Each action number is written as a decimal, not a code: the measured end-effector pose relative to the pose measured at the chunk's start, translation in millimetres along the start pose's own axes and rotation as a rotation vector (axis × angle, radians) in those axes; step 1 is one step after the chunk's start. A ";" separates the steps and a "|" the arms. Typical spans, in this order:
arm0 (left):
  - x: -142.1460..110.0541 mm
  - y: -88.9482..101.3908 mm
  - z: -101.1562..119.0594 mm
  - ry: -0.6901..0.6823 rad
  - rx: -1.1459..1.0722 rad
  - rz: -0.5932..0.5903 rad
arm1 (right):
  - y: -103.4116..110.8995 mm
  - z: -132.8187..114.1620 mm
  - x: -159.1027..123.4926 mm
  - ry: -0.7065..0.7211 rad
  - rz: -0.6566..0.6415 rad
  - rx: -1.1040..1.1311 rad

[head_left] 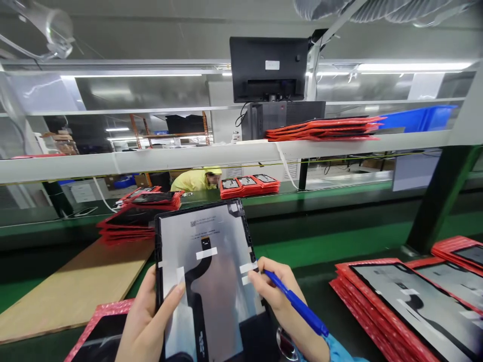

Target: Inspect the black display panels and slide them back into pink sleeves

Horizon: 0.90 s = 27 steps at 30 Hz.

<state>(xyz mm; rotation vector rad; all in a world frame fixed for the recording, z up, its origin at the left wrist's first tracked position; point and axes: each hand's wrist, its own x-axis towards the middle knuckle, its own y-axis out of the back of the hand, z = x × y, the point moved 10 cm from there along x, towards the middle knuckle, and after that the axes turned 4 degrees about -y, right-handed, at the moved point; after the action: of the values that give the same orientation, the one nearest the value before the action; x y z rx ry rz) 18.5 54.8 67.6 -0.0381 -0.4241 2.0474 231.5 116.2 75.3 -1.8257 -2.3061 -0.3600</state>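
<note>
A tablet screen assembly (222,296) faces me with its silvery back, black frame, black ribbon cable and white tape strips. My left hand (147,322) grips its left edge, thumb lying on the back. At the right edge, my right hand (281,296) pinches near two short tape strips (247,269). A slim blue pen-like tool (307,317) is tucked in that same hand, its rear end pointing toward my sleeve. The tool's tip is hidden by the fingers. Below my left hand, a dark screen (101,339) lies on red bubble wrap.
Screens on red bubble-wrap pouches (377,311) are stacked at right, with more piles (132,221) behind at left. A wooden board (83,286) lies left. A white shelf beam (188,156) crosses ahead, below a monitor (269,70). A person in yellow (196,180) bends beyond.
</note>
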 end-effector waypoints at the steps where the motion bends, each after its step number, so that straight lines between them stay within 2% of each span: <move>1: 1.2 1.2 -2.9 0.025 -0.010 0.004 | 0.0 -0.1 -1.7 -0.003 -0.023 0.000; 4: 5.4 0.7 -7.7 0.061 -0.040 -0.026 | 11.4 -6.5 -10.2 0.035 -0.013 -0.014; 7: 7.2 -4.4 -4.5 0.025 -0.082 -0.082 | 24.4 -7.0 -17.5 0.058 0.035 -0.052; 12: 0.8 -13.2 -1.4 0.015 -0.062 -0.154 | 22.1 10.3 -11.9 0.014 0.035 0.058; 14: -1.6 -10.9 6.7 -0.078 0.029 -0.139 | 20.1 14.6 -5.8 -0.013 0.040 0.140; 18: -8.9 -4.9 26.6 -0.364 0.313 -0.071 | 21.6 11.9 -1.6 -0.038 0.054 0.359; 20: -13.4 -6.6 32.4 -0.501 0.417 -0.060 | 16.5 10.9 -5.3 -0.064 0.006 0.503; 21: -16.0 -11.0 34.7 -0.577 0.448 -0.092 | 10.1 11.5 -8.0 -0.092 -0.049 0.584; 22: -19.8 -19.9 36.6 -0.664 0.476 -0.171 | 2.0 12.4 -11.1 -0.124 -0.118 0.664; 24: -33.5 -44.6 37.3 -0.864 0.548 -0.425 | -13.5 15.7 -17.9 -0.200 -0.249 0.804; 26: -48.6 -62.5 32.1 -1.039 0.652 -0.650 | -20.0 21.7 -22.5 -0.263 -0.301 0.884; 27: -52.6 -66.6 29.6 -1.101 0.703 -0.706 | -18.9 25.0 -23.3 -0.281 -0.288 0.891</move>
<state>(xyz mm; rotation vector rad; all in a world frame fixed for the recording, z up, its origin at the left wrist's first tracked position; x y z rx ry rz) 94.8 30.4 108.3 1.4856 -0.2704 1.2432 218.8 97.9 43.2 -1.1415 -2.3042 0.8172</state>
